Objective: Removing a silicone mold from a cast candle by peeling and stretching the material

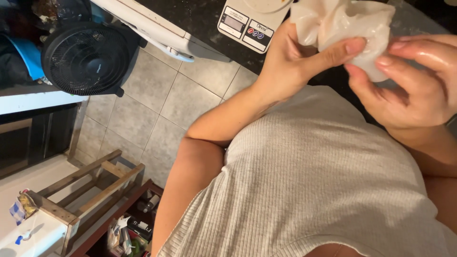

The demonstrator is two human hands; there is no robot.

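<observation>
A crumpled white paper towel [340, 21] is held up in front of my chest, over the edge of a dark counter [204, 19]. My left hand [297, 57] grips it from the left, thumb pressed across its lower part. From the right, my right hand [414, 81] pinches the same towel with its fingertips; the fingers look wet or shiny. A white kitchen scale [247, 24] sits on the counter just left of the towel.
A black floor fan [85, 57] stands on the grey tiled floor [162, 100] at the upper left. A wooden rack [90, 185] and a low shelf of bottles and packets [128, 228] are at the lower left. My ribbed white top fills the lower right.
</observation>
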